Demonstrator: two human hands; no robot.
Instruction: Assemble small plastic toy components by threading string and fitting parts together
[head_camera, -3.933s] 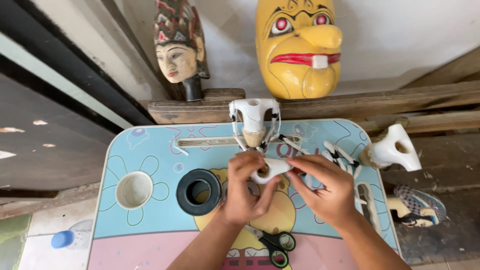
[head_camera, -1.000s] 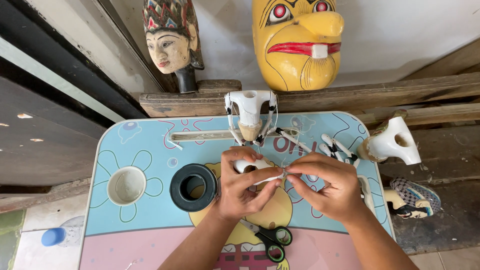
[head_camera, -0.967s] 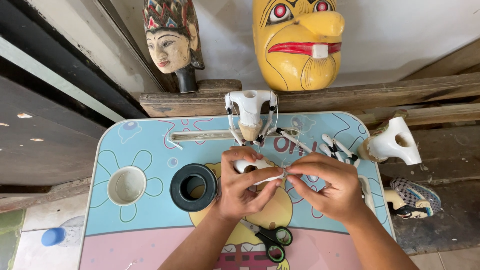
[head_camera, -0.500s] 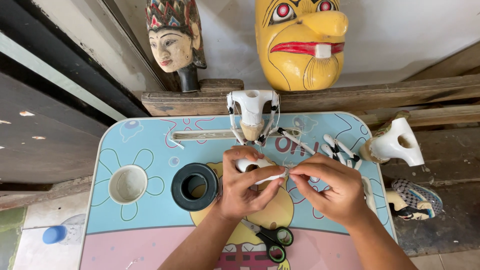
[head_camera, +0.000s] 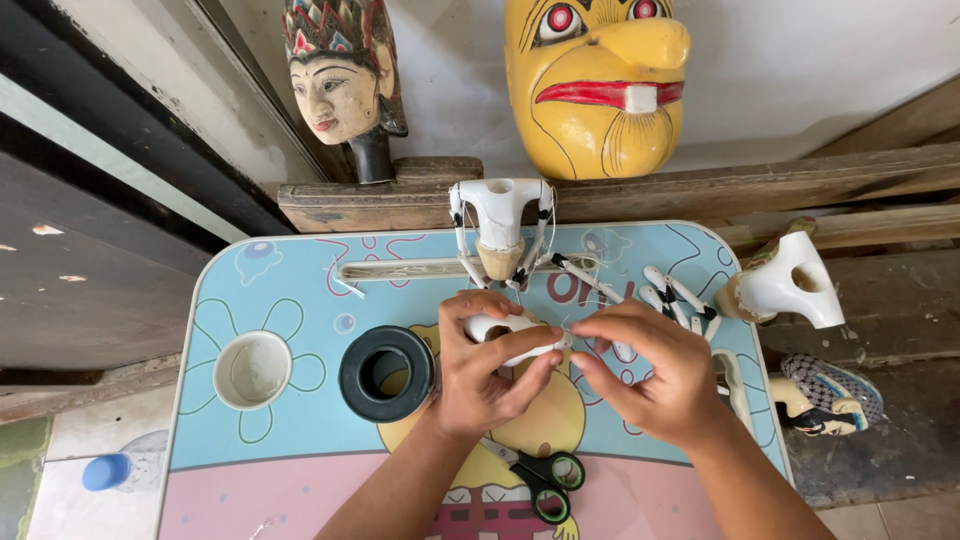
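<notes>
My left hand (head_camera: 487, 375) grips a small white carved puppet part (head_camera: 508, 337) over the middle of a small blue and pink table (head_camera: 290, 290). My right hand (head_camera: 655, 375) pinches a thin white thread at the right end of that part, fingertips touching it. Just beyond my hands lies a white puppet torso (head_camera: 497, 225) with thin jointed arms spread to both sides. Black-and-green scissors (head_camera: 540, 480) lie on the table under my wrists.
A black tape roll (head_camera: 386, 372) and a white cup (head_camera: 252, 369) set in the table's hole lie to the left. White puppet limbs (head_camera: 672, 295) and a white carved piece (head_camera: 785, 283) sit at right. A yellow mask (head_camera: 597, 85) and a carved wooden head (head_camera: 340, 85) stand behind.
Over the last seconds my hands have stayed together over the table, the white part turning slightly in my left hand while my right fingers work the thread. The view shifted slightly.
</notes>
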